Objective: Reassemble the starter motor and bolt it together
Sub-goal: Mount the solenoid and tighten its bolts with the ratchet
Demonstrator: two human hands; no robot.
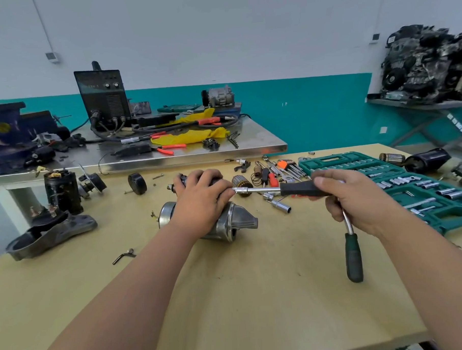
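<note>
The silver starter motor (234,222) lies on its side in the middle of the wooden table (256,292), nose cone pointing right. My left hand (202,200) lies over its top, fingers curled round the body and solenoid. My right hand (358,198) grips a black-handled socket driver (299,189), held level, its chrome socket tip at the motor beside my left fingertips. The same hand also holds a ratchet (353,256) whose green handle hangs down toward the table.
An open green socket set (416,190) lies at right. Loose sockets (280,205), hex keys, springs and an armature (242,183) lie behind the motor. Other starter parts (62,192) and a housing (52,235) sit at left. A steel bench with a welder stands behind.
</note>
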